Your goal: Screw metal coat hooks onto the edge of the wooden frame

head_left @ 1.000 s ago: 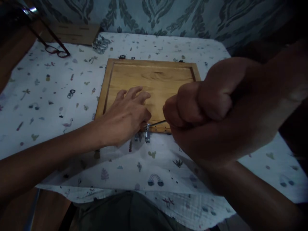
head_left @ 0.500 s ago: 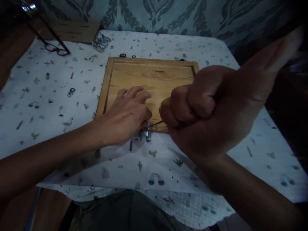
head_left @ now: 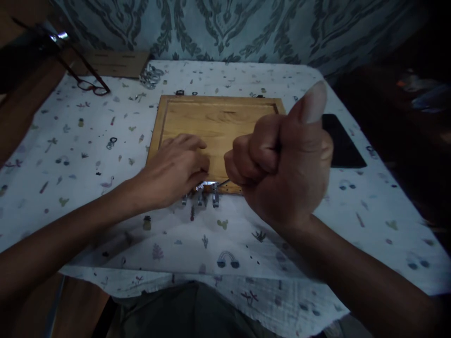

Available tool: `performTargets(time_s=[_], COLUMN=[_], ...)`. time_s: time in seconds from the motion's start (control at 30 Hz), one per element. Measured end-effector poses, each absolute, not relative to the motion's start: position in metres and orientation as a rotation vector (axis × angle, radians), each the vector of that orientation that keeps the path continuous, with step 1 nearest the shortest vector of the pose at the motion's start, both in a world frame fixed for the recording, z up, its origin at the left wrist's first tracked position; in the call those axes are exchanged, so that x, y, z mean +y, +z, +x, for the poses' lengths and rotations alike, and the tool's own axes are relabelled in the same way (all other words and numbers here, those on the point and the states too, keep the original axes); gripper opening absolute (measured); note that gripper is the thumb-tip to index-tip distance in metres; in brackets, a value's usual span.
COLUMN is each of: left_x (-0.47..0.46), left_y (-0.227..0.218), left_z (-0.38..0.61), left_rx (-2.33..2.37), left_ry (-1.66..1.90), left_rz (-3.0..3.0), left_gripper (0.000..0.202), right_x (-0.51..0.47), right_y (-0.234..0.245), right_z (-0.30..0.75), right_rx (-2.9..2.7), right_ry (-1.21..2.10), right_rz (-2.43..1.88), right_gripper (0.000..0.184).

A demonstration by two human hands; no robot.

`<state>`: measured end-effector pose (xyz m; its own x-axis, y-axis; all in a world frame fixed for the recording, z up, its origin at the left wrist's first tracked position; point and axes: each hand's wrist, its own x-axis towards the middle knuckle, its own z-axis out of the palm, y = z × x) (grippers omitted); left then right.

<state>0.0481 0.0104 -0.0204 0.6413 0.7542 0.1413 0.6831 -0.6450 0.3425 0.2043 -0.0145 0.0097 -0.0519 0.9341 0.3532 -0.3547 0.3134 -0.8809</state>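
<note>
Apparently working fittings (head_left: 215, 198) at six o'clock on board (head_left: 218, 115), gripping tool (head_left: 223, 182) in right hand (head_left: 282, 164), bracing with half-open left hand (head_left: 174, 170); next, hold tool steady.

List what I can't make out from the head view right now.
All in the head view:
Thin metal rod: one end hidden by the right hand.
Wooden panel: lower left part covered by the left hand.
Metal fittings: too small and dim to show how they are fastened.
Black flat object: left end hidden behind the right hand.
</note>
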Motion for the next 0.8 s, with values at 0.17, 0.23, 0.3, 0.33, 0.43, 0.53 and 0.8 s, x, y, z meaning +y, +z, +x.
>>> performTargets(time_s=[0.17, 0.23, 0.3, 0.33, 0.43, 0.53, 0.8], left_x=[0.013, 0.017, 0.023, 0.027, 0.046, 0.069, 0.127], left_y=[-0.012, -0.010, -0.009, -0.009, -0.014, -0.027, -0.064], left_z=[0.010, -0.009, -0.031, -0.042, -0.075, -0.098, -0.104], left_rx=[1.465, 1.606, 1.774, 1.832, 1.986, 2.070, 2.130], left_ry=[0.485, 0.564, 0.628, 0.639, 0.673, 0.676, 0.635], left_rz=[2.459, 2.394, 2.315, 2.317, 2.289, 2.215, 2.172], left_gripper=[0.018, 0.017, 0.018, 0.020, 0.020, 0.030, 0.036], right_x=[-0.014, -0.014, -0.013, -0.013, -0.010, -0.008, -0.013], right_y=[0.009, 0.008, 0.005, 0.003, -0.002, -0.006, -0.008], right_z=[0.206, 0.207, 0.208, 0.208, 0.209, 0.210, 0.212], right_rx=[-1.145, -1.129, -1.130, -1.127, -1.139, -1.166, -1.197], right_ry=[1.235, 1.252, 1.291, 1.314, 1.350, 1.344, 1.306], right_rz=[-0.648, -0.629, -0.576, -0.573, -0.555, -0.538, -0.556], right_gripper=[0.064, 0.064, 0.064, 0.064, 0.063, 0.062, 0.062])
